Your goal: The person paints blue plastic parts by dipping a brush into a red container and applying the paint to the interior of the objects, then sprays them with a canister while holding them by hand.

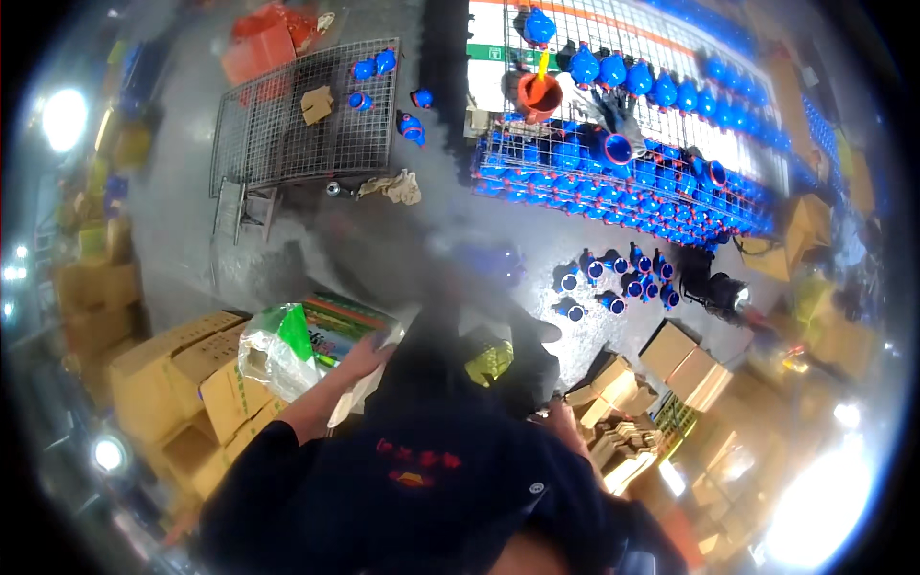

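My left hand rests at the near edge of a flat, printed green package, close to a crumpled clear plastic bag with a green patch. Its fingers are too blurred to show whether they grip anything. At the right side of my body, my right hand is low beside some cardboard pieces. Most of its fingers are hidden against my dark clothing. A yellow-green bundle shows between dark shapes in front of me.
Blue, vase-shaped pieces with red rims crowd a wire rack; several more blue pieces stand on the floor. A brown pot with a yellow handle sits on the rack. At left are a mesh table and cardboard cartons.
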Motion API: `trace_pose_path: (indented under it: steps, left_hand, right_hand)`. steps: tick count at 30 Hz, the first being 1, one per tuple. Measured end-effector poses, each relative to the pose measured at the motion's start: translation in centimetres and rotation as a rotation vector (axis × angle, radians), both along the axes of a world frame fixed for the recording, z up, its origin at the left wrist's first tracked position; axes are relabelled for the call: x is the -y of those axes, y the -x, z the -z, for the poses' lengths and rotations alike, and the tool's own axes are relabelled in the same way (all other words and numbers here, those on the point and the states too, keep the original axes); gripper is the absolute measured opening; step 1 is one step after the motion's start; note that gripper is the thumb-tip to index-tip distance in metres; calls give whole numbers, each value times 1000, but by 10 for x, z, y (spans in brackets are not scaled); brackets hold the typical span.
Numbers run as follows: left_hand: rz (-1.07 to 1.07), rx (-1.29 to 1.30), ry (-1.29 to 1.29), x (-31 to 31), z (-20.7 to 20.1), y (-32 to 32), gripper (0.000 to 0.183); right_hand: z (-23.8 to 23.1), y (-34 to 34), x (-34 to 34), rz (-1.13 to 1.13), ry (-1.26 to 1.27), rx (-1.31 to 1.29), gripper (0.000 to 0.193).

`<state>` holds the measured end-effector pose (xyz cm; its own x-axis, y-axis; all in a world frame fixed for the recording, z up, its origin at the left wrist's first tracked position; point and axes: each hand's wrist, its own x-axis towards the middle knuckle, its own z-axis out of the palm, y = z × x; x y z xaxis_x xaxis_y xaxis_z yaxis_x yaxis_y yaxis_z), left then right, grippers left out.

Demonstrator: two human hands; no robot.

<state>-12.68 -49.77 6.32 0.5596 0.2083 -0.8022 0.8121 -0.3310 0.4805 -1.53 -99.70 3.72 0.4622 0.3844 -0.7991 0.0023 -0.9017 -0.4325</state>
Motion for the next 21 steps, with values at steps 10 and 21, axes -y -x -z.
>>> trace_pose_path:
  steps: [10,21]
  left_hand:
    - [-91,91,116,-44,63,-1,52]
    - [-499,23,429,-220,145,-208,52]
  right_hand:
    - [-18,-34,-110,123,-271,-429,23]
    - [-9,-64,-230,306,-72,-758,20]
